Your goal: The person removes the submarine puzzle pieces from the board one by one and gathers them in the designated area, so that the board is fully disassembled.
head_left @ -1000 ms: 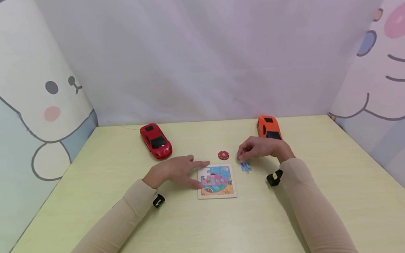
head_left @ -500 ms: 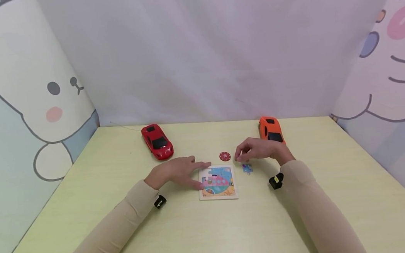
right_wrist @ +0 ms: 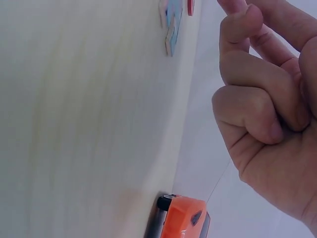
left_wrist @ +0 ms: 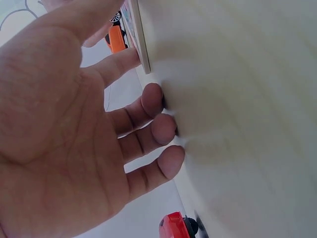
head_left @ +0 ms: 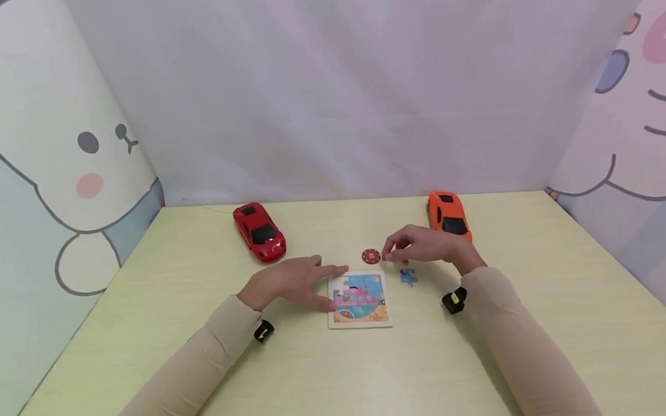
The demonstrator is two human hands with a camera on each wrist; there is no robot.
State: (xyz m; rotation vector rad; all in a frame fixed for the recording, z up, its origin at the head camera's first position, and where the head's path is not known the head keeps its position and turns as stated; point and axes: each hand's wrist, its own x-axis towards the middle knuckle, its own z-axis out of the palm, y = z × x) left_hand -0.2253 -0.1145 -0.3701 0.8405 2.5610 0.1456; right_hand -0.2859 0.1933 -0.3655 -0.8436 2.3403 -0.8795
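Note:
My left hand [head_left: 292, 283] steadies a square jigsaw puzzle board [head_left: 360, 325] in the head view, its straight thumb and index finger touching the left edge and upper left corner. In the left wrist view the other fingers [left_wrist: 171, 161] are spread near the tabletop. A pink and blue picture fills the board except for a bare spot at upper left. My right hand [head_left: 421, 244] hovers right of a red poker chip [head_left: 371, 256], holding nothing visible; its rear fingers [right_wrist: 247, 114] are curled. Just below it lies a loose blue puzzle piece [head_left: 408, 277].
A red toy car [head_left: 260, 233] stands at back left. Behind the right hand is an orange toy car [head_left: 449, 215]. The pale wooden table [head_left: 372, 377] meets a light curtain [head_left: 338, 106] at the back, with printed cartoon panels on both sides.
My right hand has shifted a little left, away from the loose puzzle piece and closer to the poker chip. The left hand keeps its place at the board. The head view drifts slightly.

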